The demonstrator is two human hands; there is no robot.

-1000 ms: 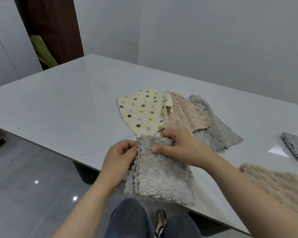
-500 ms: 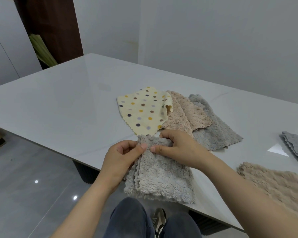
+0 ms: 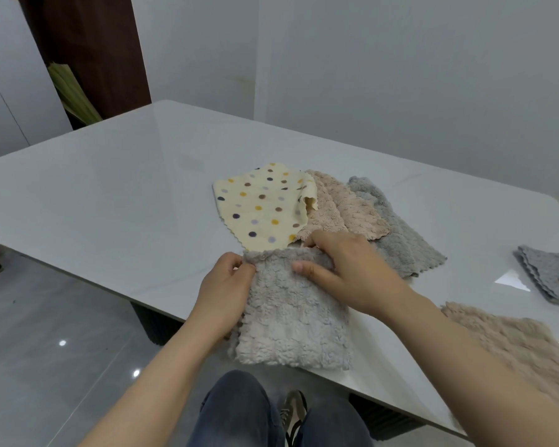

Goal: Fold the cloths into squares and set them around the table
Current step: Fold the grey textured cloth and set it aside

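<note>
Grey fleece, the cloth (image 3: 291,317) you are folding lies at the near edge of the counter (image 3: 110,201), its lower end hanging just over, so the slab carries it while you square the layers; your left hand (image 3: 221,291) pinches the top left corner between thumb and curled fingers; your right hand (image 3: 346,272) lies palm down over the top right corner, thumb across the fold, fingers closed on the far edge; both wrists sit low, forearms converging; the unfolded pile (image 3: 304,211) lies just beyond, with the folded cloths (image 3: 549,275) well apart to your right.

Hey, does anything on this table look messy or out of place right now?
Yes. The polka-dot cloth has its right edge curled up over the beige cloth, and the pile lies overlapped, not squared.
</note>
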